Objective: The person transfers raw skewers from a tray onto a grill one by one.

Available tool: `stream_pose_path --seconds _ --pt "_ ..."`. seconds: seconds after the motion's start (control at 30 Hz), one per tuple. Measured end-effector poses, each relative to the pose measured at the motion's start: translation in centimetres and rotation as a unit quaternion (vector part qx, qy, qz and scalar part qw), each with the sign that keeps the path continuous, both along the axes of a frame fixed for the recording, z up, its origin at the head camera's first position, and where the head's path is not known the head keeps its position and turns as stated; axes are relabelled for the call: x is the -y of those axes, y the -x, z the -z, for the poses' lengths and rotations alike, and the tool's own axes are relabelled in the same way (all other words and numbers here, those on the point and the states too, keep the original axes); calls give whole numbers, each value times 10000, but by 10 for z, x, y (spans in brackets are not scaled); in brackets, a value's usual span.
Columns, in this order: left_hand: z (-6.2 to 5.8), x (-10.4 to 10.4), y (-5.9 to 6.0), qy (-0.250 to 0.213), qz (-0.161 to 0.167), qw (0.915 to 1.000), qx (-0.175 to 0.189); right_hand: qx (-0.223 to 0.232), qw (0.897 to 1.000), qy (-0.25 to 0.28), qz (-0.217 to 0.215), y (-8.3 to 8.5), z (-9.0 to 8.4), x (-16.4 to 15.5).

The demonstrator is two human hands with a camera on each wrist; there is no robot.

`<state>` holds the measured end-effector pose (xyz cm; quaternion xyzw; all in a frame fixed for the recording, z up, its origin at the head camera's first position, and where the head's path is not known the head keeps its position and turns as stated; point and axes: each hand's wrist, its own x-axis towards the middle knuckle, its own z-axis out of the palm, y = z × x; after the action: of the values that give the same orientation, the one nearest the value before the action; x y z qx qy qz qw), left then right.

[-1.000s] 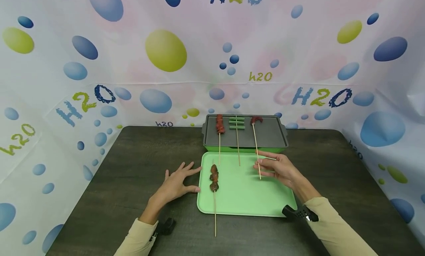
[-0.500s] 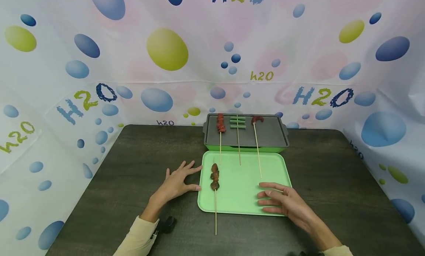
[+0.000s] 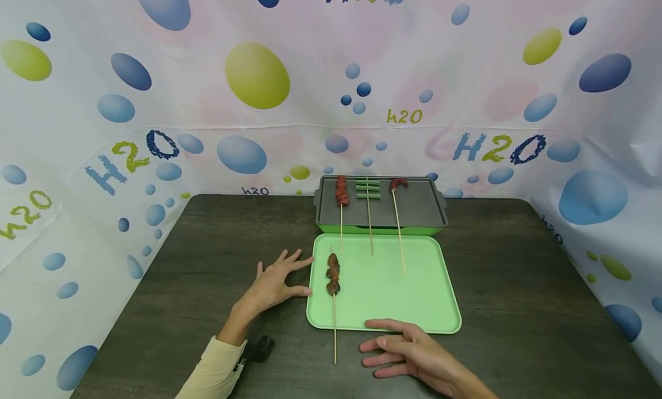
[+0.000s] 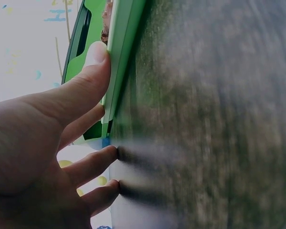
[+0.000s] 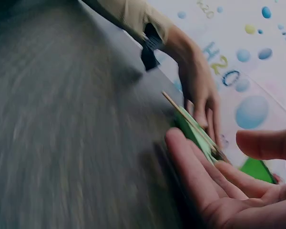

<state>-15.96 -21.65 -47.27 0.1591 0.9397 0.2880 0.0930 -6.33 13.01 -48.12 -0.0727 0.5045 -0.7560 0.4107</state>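
Note:
My left hand (image 3: 275, 284) rests at the left rim of a light green tray (image 3: 393, 298), fingers spread. In the left wrist view its thumb (image 4: 96, 59) touches the tray's side (image 4: 121, 43). On the tray's left lies a skewer of browned meat chunks (image 3: 333, 275), its stick jutting past the front rim. My right hand (image 3: 414, 356) hovers by the front rim, holding nothing, its fingers pointing left. Behind, a grill pan (image 3: 424, 212) bears a red meat skewer (image 3: 342, 192), a skewer of green pieces (image 3: 368, 195) and a skewer with a dark red curled piece (image 3: 399, 184).
The three skewers on the pan have sticks reaching forward over the tray. Both pan and tray stand on a dark wood table (image 3: 227, 226). A patterned white curtain (image 3: 305, 54) hangs close behind and along the sides.
My right hand has let go of the stick of the dark red curled skewer and moved back and left, to the tray's front rim. My left hand stays at the tray's left rim.

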Motion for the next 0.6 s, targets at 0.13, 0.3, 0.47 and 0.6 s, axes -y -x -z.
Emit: stream_pose_path --seconds 0.13,0.3,0.47,0.6 --pt "0 0 0 6 -17 10000 21 282 9993 258 -7 1 5 21" --pt "0 -1 1 -1 14 10000 30 416 9980 443 187 4 7 46" --pt "-1 -2 1 -12 1 10000 36 483 9971 342 477 5 10 67" --pt "-1 -1 1 -36 -1 10000 34 491 9959 214 729 5 11 76"
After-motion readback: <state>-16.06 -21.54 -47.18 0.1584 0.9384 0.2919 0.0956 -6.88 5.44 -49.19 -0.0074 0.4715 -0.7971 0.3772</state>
